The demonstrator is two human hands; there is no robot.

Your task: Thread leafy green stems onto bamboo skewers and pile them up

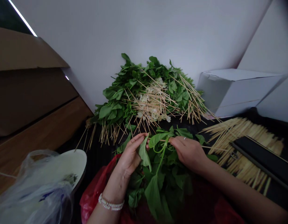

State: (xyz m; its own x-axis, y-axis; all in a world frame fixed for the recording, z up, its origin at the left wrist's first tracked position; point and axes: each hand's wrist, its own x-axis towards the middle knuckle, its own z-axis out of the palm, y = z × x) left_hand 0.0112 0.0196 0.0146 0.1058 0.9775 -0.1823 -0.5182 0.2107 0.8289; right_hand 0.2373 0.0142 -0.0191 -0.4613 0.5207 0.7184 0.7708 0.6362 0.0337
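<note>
My left hand (134,153) pinches a green leaf (144,153) between thumb and fingers. My right hand (188,151) is closed around a thin wooden skewer (216,148), whose tail sticks out to the right. A leafy green stem (162,155) hangs between the hands, beside the fingers of the right one. Whether the skewer passes through the leaf is hard to see. Below both hands, a heap of loose leafy greens (155,193) lies in a red plastic bag (97,194).
Behind the hands, skewered greens (111,109) are piled with skewered pale, whitish pieces (155,90) against the wall. Bare skewers (248,137) lie at right under a dark flat object (262,155). A white box (241,90) stands beyond; a white bowl (82,161) and clear plastic bag (34,193) are left.
</note>
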